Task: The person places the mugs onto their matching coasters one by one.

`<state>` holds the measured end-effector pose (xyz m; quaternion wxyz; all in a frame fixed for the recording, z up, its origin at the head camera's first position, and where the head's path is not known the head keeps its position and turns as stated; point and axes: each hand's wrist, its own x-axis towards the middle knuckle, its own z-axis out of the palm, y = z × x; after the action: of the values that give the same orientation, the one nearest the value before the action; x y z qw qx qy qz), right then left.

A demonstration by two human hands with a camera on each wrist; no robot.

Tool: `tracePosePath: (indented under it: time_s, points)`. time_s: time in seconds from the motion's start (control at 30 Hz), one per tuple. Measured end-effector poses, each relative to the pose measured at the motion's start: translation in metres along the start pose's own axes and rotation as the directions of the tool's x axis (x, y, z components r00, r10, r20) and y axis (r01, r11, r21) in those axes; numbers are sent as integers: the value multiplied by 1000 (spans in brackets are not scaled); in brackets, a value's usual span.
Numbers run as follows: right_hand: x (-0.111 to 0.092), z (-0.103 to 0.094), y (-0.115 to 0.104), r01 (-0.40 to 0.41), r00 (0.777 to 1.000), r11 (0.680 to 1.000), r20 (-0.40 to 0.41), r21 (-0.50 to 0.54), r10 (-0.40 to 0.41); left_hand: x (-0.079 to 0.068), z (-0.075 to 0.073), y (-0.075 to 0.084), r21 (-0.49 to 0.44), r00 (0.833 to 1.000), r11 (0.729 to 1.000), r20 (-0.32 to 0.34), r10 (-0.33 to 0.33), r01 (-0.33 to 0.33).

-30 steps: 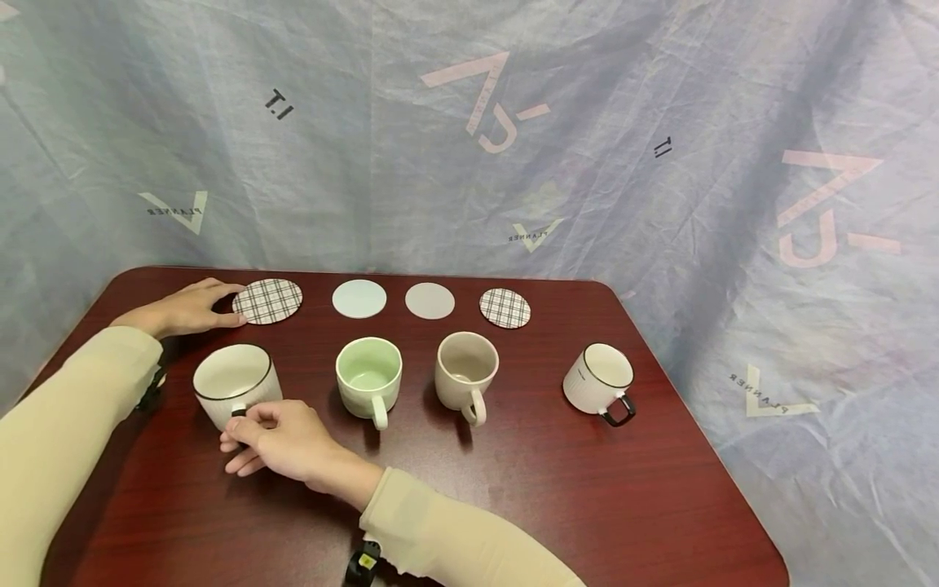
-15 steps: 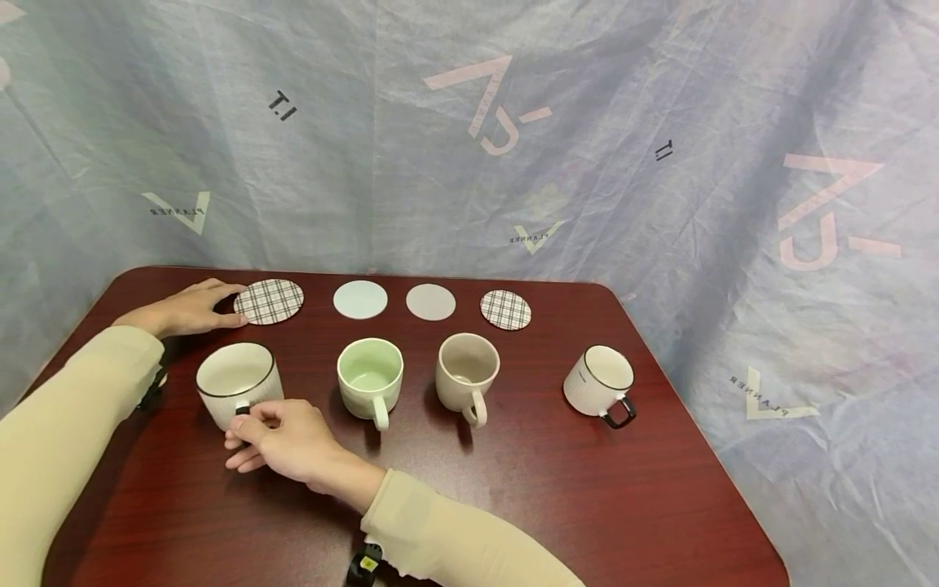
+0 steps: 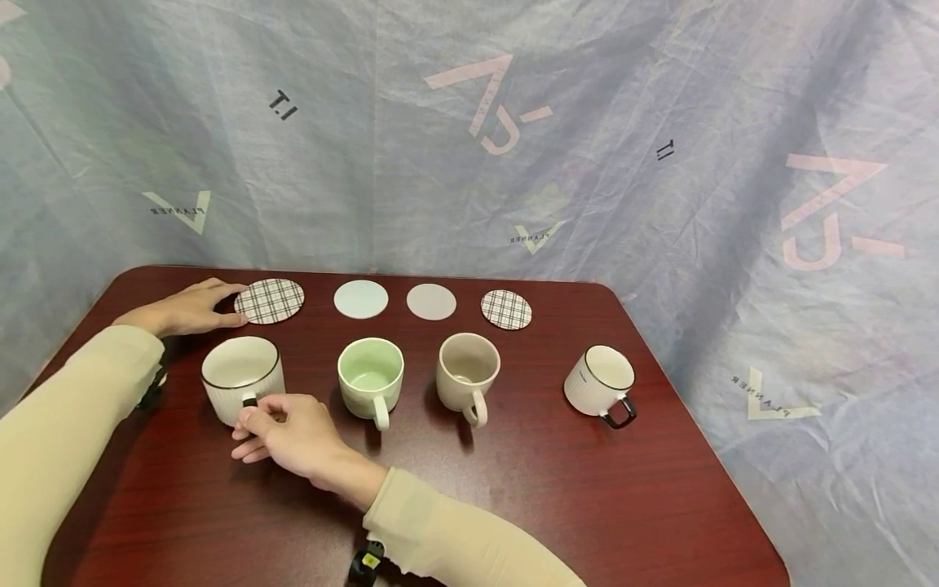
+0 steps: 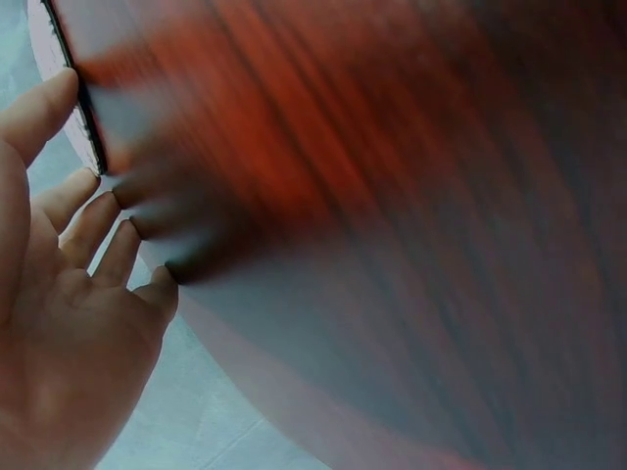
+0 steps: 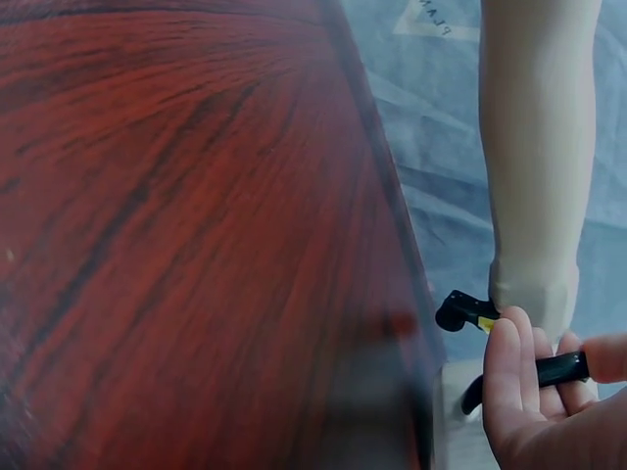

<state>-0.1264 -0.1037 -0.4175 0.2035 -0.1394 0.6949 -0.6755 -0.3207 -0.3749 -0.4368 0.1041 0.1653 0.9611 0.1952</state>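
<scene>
My right hand (image 3: 293, 436) pinches the black handle (image 5: 563, 369) of a wide white ribbed mug (image 3: 238, 379) with a dark rim, at the left of the table. Whether the mug's base touches the table cannot be told. Farther back, my left hand (image 3: 194, 308) lies by a round plaid coaster (image 3: 269, 302), thumb and fingertips spread along its left edge. In the left wrist view those fingers reach fairly straight to the coaster's dark edge (image 4: 86, 117). To the right of the held mug stand a light green mug (image 3: 370, 379) and a beige mug (image 3: 467, 371).
A pale blue coaster (image 3: 361, 299), a grey coaster (image 3: 431, 302) and a smaller plaid coaster (image 3: 506, 310) lie along the back of the dark red table (image 3: 587, 505). Another white mug (image 3: 599, 379) with a black handle stands at the right. A grey cloth (image 3: 587, 122) hangs behind.
The held white mug and my right hand have shifted slightly right and away from me. My left hand stays at the plaid coaster's edge.
</scene>
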Motion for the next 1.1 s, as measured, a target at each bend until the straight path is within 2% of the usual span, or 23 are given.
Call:
tracePosePath:
  time_s: [0.17,0.5,0.73,0.93,1.1]
  points:
    - [2,-2,-5,24,1000,1000,-14,-15,-24,2,0,-1,6,1000,1000,11,6,-6]
    - [10,-7,-16,32,998,998,-48,-57,-35,2,2,-3,7,999,1000,-22,28,-28]
    - [16,-12,-23,37,997,999,-73,-7,-37,3,1,-2,-36,1000,999,-4,20,-20]
    - [22,-14,-29,45,995,999,-90,-11,-46,3,1,-3,-74,1000,997,-8,18,-18]
    - [27,-13,-34,42,992,999,-116,-16,-44,1,1,-5,-61,999,998,-24,26,-27]
